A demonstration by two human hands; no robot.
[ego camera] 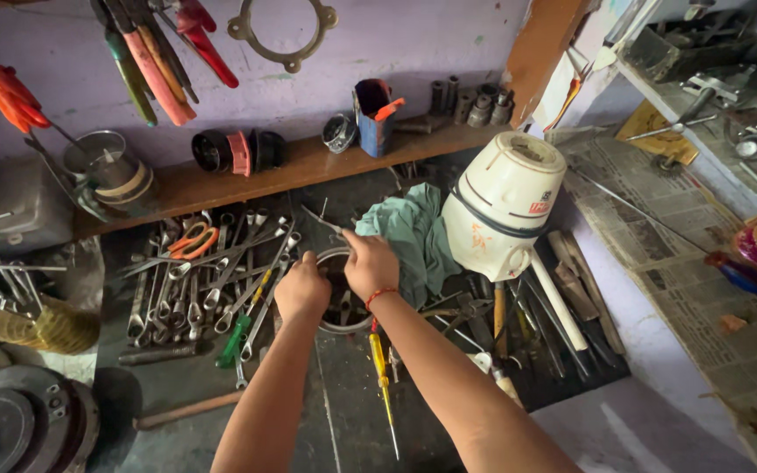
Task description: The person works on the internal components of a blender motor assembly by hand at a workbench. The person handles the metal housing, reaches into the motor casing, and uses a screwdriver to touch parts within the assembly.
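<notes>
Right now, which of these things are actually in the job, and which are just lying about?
In hand:
- left hand and right hand, both on the metal ring
- small tool in the right hand's grip; kind unclear

Lying about:
- spanners
- orange scissors
- green rag
- white housing
- yellow screwdriver
- hanging pliers

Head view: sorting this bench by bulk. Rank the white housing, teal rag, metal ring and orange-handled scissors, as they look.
1. white housing
2. teal rag
3. metal ring, partly hidden by both hands
4. orange-handled scissors
</notes>
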